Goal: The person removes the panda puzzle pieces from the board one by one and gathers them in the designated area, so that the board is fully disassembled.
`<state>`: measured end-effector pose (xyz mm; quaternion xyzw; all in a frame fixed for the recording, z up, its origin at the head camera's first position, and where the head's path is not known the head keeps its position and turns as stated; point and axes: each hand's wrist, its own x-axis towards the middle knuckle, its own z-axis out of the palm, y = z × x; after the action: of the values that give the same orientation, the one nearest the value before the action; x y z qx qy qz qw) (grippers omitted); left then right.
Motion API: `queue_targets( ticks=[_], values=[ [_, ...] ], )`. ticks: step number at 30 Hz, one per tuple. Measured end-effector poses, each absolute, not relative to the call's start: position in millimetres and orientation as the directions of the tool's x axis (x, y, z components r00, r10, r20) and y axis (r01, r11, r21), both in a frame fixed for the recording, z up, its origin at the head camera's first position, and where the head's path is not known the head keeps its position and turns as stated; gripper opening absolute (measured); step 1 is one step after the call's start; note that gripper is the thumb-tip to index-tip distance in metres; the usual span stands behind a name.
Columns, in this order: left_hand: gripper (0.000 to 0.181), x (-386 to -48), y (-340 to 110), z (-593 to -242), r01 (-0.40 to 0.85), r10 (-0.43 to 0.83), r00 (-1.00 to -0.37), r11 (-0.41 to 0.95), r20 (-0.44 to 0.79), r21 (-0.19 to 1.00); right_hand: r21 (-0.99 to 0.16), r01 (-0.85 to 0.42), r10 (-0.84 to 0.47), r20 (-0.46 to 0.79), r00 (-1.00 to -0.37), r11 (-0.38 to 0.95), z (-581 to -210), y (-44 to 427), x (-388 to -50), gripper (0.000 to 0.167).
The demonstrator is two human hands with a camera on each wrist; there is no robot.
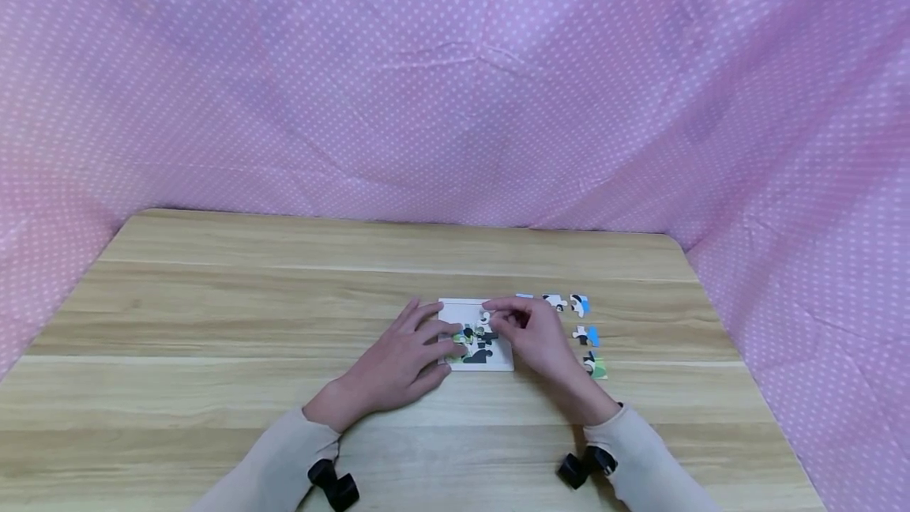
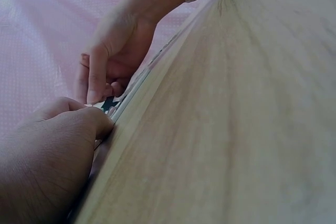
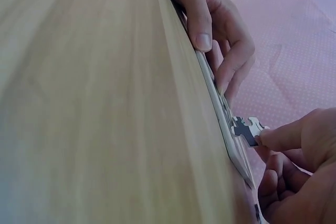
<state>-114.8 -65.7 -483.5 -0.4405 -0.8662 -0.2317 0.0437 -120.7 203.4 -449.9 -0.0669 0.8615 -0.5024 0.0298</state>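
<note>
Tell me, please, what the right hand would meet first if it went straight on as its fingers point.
Probably the left hand, across the white board; height is hard to judge, so the pinched piece might brush the board first.

high head view, low wrist views

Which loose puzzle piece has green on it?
The puzzle piece at the near end of the rightmost column. Only it shows green; the other loose ones show white, black or blue.
</note>
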Motion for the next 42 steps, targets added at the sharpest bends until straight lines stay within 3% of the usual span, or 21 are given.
queue_targets(
  ticks=[20, 30, 42],
  values=[
    [0.032, -113.6, -65.2, -483.7, 0.785, 0.742, -0.604, 0.494, 0.289, 0.372, -0.859, -0.037, -0.024, 0.029, -0.999, 0.510, -443.7, 209.8, -113.1, 0.005],
    [0.032, -113.5, -66.1, -484.4, 0.779, 0.740, -0.610, 0.494, 0.284, 0.385, -0.906, 0.022, 0.056, 0.002, -0.998, 0.423, -436.2, 225.2, -111.9, 0.011],
    [0.031, -114.5, -66.4, -487.1, 0.792, 0.736, -0.598, 0.482, 0.317, 0.376, -0.886, 0.067, 0.103, -0.022, -0.994, 0.459, -426.2, 250.9, -108.6, 0.018]
  ],
)
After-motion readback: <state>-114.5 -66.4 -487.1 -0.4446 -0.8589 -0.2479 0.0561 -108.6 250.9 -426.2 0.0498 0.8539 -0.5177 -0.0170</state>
